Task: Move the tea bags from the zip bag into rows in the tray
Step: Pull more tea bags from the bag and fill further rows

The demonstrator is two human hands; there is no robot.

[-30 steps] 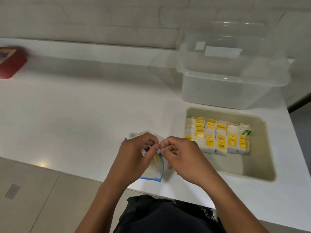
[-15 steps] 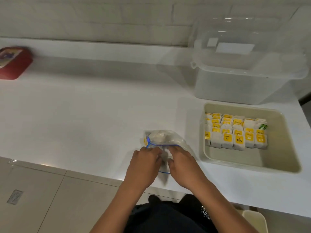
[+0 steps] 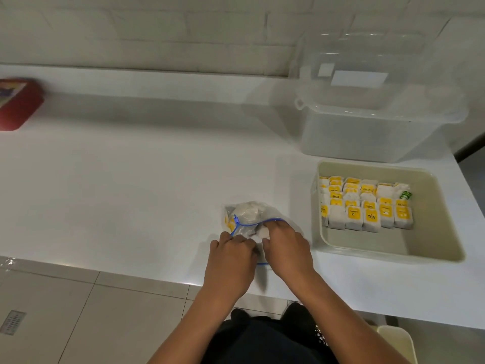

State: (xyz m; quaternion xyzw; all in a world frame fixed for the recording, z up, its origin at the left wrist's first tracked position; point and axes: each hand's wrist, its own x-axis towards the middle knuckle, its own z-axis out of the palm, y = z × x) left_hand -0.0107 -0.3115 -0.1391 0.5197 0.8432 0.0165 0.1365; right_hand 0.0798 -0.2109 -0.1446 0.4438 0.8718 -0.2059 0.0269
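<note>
Since half a second ago the right hand (image 3: 284,248) has pushed further forward, its fingers now past the blue zip line and into the mouth of the zip bag (image 3: 249,219), while the left hand (image 3: 231,254) has barely shifted at the near-left edge of the opening. Both forearms reach in from the bottom of the view, palms down, hands almost touching. The left hand's fingers curl over the bag's near lip and pinch it against the white counter (image 3: 131,193). The right hand's fingers are bent down inside the bag; whether they hold a tea bag cannot be told, since the fingertips are hidden by the plastic and the hand's back.

Tea bags still in the zip bag show as a pale lump with a yellow tag at its left. Just right of the bag, the beige tray (image 3: 433,248) holds tea bags (image 3: 367,206) in rows across its far half, mostly yellow-tagged, one green at the far right. Tag lettering is mostly too small to read.
</note>
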